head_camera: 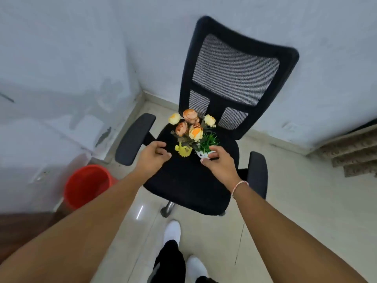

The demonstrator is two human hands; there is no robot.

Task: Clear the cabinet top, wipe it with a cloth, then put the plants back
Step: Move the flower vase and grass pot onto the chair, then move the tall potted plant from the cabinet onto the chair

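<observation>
Two plants stand on the seat of a black chair [189,180], close together: a flower pot [183,150], yellow, with orange and yellow blooms, and just right of it a grass pot [204,153], white, with green blades. The right hand [220,163] holds the grass pot, fingers curled round its base. The left hand [153,155] is just beside the flower pot, fingers loosely curled, holding nothing. A red bucket [87,184] stands on the floor to the left of the chair.

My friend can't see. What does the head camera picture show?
Two hands reach toward two small potted plants on a black office chair: the right hand holds the green plant's white pot, the left hand nears the yellow flower pot. A red bucket stands beside the chair.
</observation>
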